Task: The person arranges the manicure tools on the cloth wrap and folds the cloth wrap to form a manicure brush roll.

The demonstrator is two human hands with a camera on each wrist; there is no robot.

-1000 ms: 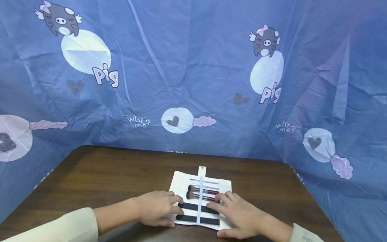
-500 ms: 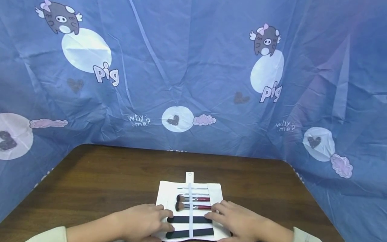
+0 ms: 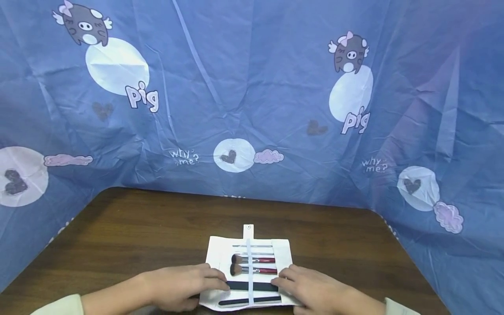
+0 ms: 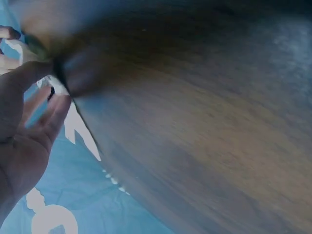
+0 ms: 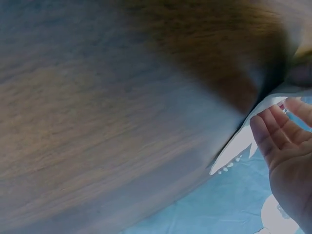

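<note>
A white fabric brush roll (image 3: pixel 282 251) lies unfolded near the table's front edge. Under its pale elastic band (image 3: pixel 250 273) are two makeup brushes (image 3: pixel 267 260) with red handles, thin silvery tools (image 3: pixel 261 246) and two flat black strips (image 3: pixel 260 286). My left hand (image 3: pixel 181 284) pinches the roll's near left side; the left wrist view shows thumb and fingers on the white cloth (image 4: pixel 80 129). At the near right corner my right hand (image 3: pixel 315 288) grips the cloth, its fingers (image 5: pixel 275 126) on the inner face. The near edge looks slightly raised.
The brown wooden table (image 3: pixel 157 227) has rounded far corners. Behind it and at both sides hangs a blue printed cloth (image 3: pixel 244 100). A tab with a snap (image 3: pixel 248 232) sticks out from the roll's far edge.
The brush roll has come nearer and a little left with both hands. Since half a second ago its near edge has tilted up, and the nearest black strip looks thinner.
</note>
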